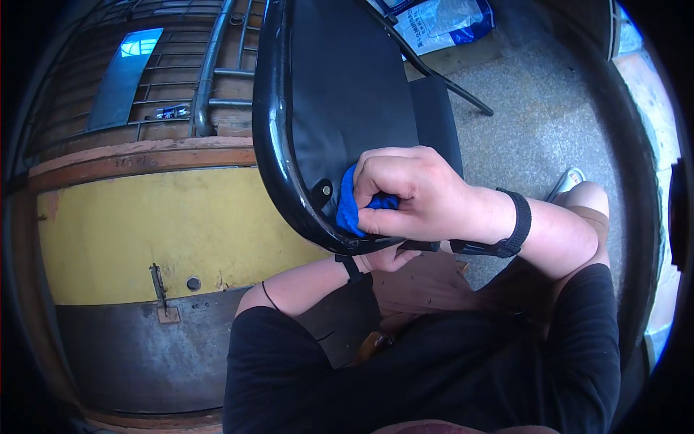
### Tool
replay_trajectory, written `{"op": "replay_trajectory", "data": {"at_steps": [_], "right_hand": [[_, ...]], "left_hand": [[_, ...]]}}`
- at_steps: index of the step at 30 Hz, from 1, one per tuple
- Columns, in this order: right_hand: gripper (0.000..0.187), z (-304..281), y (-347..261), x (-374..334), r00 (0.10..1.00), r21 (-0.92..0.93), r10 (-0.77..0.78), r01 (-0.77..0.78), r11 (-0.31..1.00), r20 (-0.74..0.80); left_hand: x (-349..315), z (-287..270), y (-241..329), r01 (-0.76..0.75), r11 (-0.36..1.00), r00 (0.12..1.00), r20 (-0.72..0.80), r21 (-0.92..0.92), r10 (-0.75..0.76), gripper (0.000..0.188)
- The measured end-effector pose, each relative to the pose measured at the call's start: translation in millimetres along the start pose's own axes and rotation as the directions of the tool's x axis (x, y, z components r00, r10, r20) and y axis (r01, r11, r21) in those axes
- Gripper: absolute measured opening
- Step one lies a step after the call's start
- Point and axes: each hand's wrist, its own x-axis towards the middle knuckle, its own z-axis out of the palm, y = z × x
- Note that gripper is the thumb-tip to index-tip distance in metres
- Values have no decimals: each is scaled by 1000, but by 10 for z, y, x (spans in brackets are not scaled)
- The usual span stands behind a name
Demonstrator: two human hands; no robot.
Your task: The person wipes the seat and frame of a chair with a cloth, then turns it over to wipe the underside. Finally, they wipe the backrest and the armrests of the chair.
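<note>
Black chair, blue cloth, two hands on the near end

So closest in, the left hand (390, 258) is at the underside of the chair's near edge, half hidden by the frame, so I can't tell if it's actually gripping. Just above it, the right hand (416, 192) is clenched on a bright blue cloth (348, 206), bunched up and soft-looking, pressed into the near corner of the chair (347, 87).

The chair is right in front of the person. Its long axis runs away from them, leaning a touch left, with the rounded near end pointing back at their body and the far end cut off at the top. Glossy black tube frame, curved at the corner, around a smooth, dull black padded panel. There's a small tab with a round brass-coloured bolt (327, 190) by the cloth. A thin black leg (466, 98) sticks out to the right.

Off left is a flat board (159, 224), scuffed yellow over dark grey. To the right, speckled grey floor (538, 108). Farther out, metal rails (210, 65) and a crinkly blue-and-white bag (444, 25).
</note>
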Motion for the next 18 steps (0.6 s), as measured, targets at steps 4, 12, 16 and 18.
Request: {"op": "replay_trajectory", "data": {"at_steps": [4, 12, 16, 18], "right_hand": [[18, 64, -76, 81, 998, -53, -34, 32, 998, -45], [15, -20, -139, 290, 961, 224, 226, -187, 956, -160], [14, -27, -202, 319, 973, 137, 209, -196, 971, -93], [13, -35, -181, 346, 968, 132, 238, -226, 965, -77]], "left_hand": [[-46, 13, -4, -13, 1000, 1000, -21, 23, 14, 43], [-58, 27, 25, 1, 964, 996, -88, 267, 24, 53], [-29, 6, 27, -19, 971, 987, -150, 238, 56, 50], [-41, 14, -23, -27, 961, 990, -128, 276, 65, 49]]}}
